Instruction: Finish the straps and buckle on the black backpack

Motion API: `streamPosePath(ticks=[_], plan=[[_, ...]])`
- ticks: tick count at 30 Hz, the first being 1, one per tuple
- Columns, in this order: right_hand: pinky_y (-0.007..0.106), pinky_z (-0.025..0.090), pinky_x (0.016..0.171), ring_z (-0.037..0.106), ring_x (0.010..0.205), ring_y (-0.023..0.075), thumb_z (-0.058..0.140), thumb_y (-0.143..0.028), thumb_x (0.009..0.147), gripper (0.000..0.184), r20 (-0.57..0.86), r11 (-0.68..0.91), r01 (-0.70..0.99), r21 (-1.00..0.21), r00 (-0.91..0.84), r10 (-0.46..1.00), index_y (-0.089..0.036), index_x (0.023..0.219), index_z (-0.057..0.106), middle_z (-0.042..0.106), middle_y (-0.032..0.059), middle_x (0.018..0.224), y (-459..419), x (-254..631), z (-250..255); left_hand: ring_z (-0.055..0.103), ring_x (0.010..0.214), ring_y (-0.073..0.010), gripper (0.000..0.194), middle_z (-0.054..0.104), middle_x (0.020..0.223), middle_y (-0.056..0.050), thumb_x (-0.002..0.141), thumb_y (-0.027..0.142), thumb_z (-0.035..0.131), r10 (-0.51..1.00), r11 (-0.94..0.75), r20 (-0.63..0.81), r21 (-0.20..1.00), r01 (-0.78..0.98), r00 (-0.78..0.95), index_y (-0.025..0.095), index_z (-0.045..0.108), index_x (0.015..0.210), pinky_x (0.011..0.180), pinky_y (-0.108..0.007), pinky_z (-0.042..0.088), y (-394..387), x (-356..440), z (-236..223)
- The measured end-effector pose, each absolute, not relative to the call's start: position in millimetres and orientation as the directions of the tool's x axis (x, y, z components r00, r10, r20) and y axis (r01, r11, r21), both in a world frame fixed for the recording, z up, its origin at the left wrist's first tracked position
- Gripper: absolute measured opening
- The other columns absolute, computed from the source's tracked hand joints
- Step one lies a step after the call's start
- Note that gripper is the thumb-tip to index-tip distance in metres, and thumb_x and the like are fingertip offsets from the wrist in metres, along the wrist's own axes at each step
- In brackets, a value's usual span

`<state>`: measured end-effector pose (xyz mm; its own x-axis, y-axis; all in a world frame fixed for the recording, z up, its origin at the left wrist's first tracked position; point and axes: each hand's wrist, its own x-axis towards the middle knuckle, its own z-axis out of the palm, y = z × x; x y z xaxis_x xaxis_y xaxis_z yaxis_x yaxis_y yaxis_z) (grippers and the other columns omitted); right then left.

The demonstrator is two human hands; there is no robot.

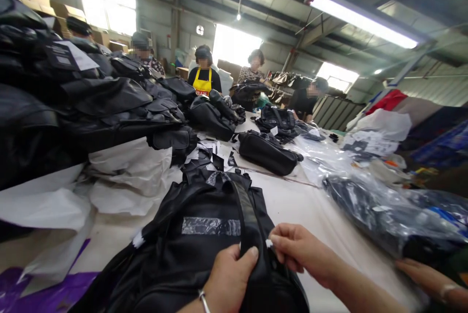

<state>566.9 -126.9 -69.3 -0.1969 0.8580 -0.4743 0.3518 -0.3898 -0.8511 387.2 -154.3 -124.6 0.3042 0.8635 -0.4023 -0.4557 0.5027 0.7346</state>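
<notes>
A black backpack (204,259) lies in front of me with its shoulder straps facing up. A strip of clear tape (211,226) crosses its back panel. My left hand (232,274), with a bracelet at the wrist, is closed around one shoulder strap (245,205), thumbs-width visible on top. Beside that strap, my right hand (298,249) pinches a small white piece (269,243) at the strap's edge; whether it is tape or paper I cannot tell. Another white piece (138,240) shows on the opposite strap.
Black bags (109,103) are heaped at the left, beside crumpled white paper (127,176). A black bag (269,152) lies further up the table (292,201). Plastic-wrapped bags (380,210) sit at right, near another person's hand (420,274). Several people stand beyond.
</notes>
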Motion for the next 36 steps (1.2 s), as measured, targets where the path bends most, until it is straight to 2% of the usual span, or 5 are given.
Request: streamPosePath(ticks=[17,21,26,31,36], plan=[[0.015,0.026,0.038,0.045,0.041,0.0052,0.073,-0.041,0.074,0.033,-0.393,-0.318,0.259,-0.912,-0.33,0.858,-0.016,0.086,0.056,0.056,-0.0059,0.055,-111,553,-96,0.072,0.087,-0.0313,0.044,0.075,0.092,-0.019,0.066,0.032,0.083,0.823,0.566,-0.425,0.558,-0.607,0.377,0.006,0.068,0.099,0.077,-0.04,0.057,-152,389,-129],[0.015,0.033,0.041,0.043,0.045,0.0047,0.074,-0.039,0.074,0.031,-0.395,-0.302,0.328,-0.895,-0.266,0.879,-0.015,0.086,0.059,0.053,-0.0067,0.058,-110,567,-86,0.072,0.087,-0.03,0.042,0.076,0.092,-0.018,0.066,0.029,0.082,0.837,0.548,-0.4,0.592,-0.591,0.374,0.006,0.069,0.099,0.086,-0.041,0.055,-152,387,-126],[0.015,0.024,0.036,0.037,0.039,0.003,0.077,-0.04,0.072,0.032,-0.403,-0.336,0.237,-0.912,-0.352,0.845,-0.012,0.078,0.063,0.052,-0.0051,0.053,-109,578,-69,0.071,0.085,-0.0286,0.04,0.076,0.091,-0.016,0.066,0.027,0.079,0.837,0.548,-0.426,0.653,-0.523,0.344,0.007,0.069,0.099,0.09,-0.041,0.052,-152,387,-126],[0.02,0.042,0.048,0.059,0.056,0.0115,0.074,-0.022,0.061,0.035,-0.395,-0.409,0.074,-0.909,-0.464,0.793,-0.01,0.094,0.07,0.071,0.0075,0.078,-108,571,-61,0.071,0.086,-0.0311,0.046,0.076,0.091,-0.017,0.062,0.034,0.082,0.856,0.517,-0.408,0.696,-0.498,0.318,0.007,0.07,0.097,0.081,-0.038,0.053,-150,389,-125],[0.024,0.045,0.063,0.059,0.07,0.012,0.065,-0.014,0.065,0.031,-0.256,-0.037,0.419,-0.907,-0.479,0.84,-0.017,0.095,0.072,0.069,0.0028,0.088,-109,555,-53,0.066,0.104,-0.0343,0.05,0.075,0.097,-0.017,0.061,0.038,0.083,0.861,0.507,-0.414,0.748,-0.429,0.296,0.007,0.071,0.099,0.084,-0.036,0.051,-152,389,-122]])
